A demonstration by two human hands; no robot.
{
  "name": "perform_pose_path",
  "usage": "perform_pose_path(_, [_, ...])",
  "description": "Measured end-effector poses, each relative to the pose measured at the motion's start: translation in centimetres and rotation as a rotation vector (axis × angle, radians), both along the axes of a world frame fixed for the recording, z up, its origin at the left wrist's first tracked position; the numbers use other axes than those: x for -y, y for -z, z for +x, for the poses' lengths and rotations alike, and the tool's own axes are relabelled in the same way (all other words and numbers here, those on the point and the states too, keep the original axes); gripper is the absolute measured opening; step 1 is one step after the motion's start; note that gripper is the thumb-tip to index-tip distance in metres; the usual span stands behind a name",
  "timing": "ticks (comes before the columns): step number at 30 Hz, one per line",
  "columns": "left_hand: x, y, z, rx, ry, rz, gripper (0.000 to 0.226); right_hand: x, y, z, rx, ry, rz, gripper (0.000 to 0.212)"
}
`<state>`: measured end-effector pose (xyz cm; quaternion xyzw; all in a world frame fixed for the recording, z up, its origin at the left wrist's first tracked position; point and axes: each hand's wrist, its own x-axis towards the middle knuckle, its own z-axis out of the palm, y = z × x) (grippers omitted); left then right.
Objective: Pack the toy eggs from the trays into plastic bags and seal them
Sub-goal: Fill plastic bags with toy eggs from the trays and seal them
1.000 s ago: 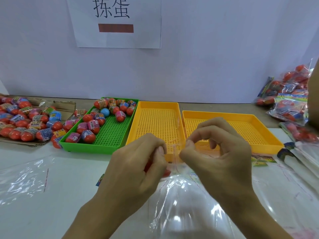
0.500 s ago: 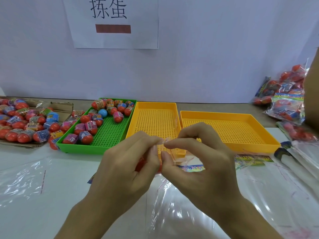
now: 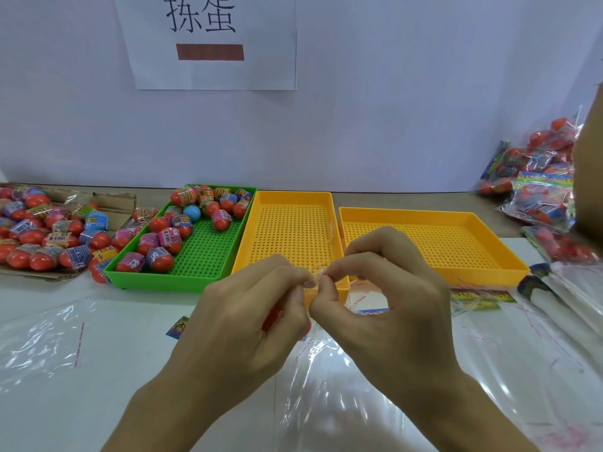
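Left hand and right hand are held together at centre, above the near tabletop. The top edge of a clear plastic bag is pinched between thumb and forefinger of each hand, fingertips touching; the other fingers are curled. The bag hangs down between the wrists. Something red is glimpsed behind the left hand's fingers; whether it is an egg cannot be told. Toy eggs are left in the far part of the green tray, left of centre. Two yellow trays sit to its right. More eggs are piled on cardboard at far left. Filled bags are stacked at far right.
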<state>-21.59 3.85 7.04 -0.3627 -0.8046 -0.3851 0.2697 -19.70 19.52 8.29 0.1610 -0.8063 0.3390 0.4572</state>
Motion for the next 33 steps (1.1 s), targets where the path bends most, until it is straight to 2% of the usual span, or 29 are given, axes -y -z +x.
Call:
perform_pose_path(6, [-0.1, 0.0, -0.1, -0.013, -0.038, 0.040, 0.021, -0.3, 0.0, -0.2, 0.006, 0.031, -0.033, 0.007])
perform_pose_path(11, [0.9, -0.4, -0.7, -0.058, -0.166, 0.099, 0.020, -1.2, -0.6, -0.3, 0.019, -0.002, -0.098, 0.005])
perform_pose_path(14, [0.7, -0.5, -0.6, -0.069, -0.140, 0.104, 0.017, -0.6, -0.3, 0.1, 0.009, -0.037, -0.031, 0.008])
perform_pose_path(17, [0.2, -0.3, -0.3, -0.063, -0.115, 0.103, 0.024, 0.1, 0.1, 0.3, 0.007, -0.044, 0.021, 0.009])
perform_pose_path(22, [-0.1, -0.1, -0.2, -0.064, -0.125, 0.089, 0.025, -0.1, -0.1, 0.3, -0.037, 0.001, 0.008, 0.008])
perform_pose_path(33, [0.0, -0.3, 0.1, -0.037, -0.024, 0.034, 0.022, 0.1, 0.1, 0.2, 0.060, -0.044, -0.012, 0.009])
